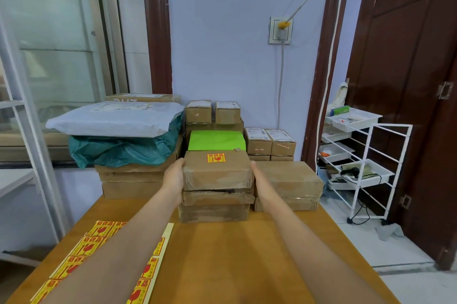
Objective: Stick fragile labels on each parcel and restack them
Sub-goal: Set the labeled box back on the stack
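Both sets of fingers clamp the ends of the labelled parcel [217, 170], left hand [174, 177] and right hand [259, 180] pressing inward, atop a stack of two boxes [215, 207] on the table [222, 254]. I'd worry the crumpled box beneath lets it settle crooked and slide off.

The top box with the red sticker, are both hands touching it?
Touching. The head view shows the left hand pressed flat on the left side of the top box and the right hand against its right side, no gap showing.
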Available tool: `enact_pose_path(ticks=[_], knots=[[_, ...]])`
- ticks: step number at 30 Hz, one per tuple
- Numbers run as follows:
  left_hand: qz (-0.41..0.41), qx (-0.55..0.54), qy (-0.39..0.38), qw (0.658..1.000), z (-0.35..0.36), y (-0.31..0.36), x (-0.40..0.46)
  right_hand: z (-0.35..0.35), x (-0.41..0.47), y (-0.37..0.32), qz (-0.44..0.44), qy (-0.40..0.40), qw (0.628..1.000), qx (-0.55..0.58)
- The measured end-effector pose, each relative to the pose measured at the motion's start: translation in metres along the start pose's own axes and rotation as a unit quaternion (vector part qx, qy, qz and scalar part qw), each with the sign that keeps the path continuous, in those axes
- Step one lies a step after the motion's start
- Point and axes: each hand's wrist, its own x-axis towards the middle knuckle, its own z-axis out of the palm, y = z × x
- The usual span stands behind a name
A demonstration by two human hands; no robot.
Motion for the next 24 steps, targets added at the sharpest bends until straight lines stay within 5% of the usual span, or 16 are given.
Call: enact_pose_path(ticks=[7,14,17,24], knots=[[0.030,0.025,0.040,0.998,-0.015,-0.015,-0.017,-0.019,-0.010,0.004,0.001,0.031,0.999,0.006],[0.070,0.130,0.118,0.982,-0.036,-0.054,-0.037,-0.050,-0.030,0.004,-0.022,0.053,0.989,-0.136],[0.124,0.209,0.093,0.966,-0.038,-0.074,-0.055,-0.062,-0.044,0.005,-0.036,0.062,0.977,-0.202],[0.196,0.495,-0.054,0.845,-0.015,-0.121,-0.084,-0.104,-0.055,0.025,-0.043,0.081,0.936,-0.341]])
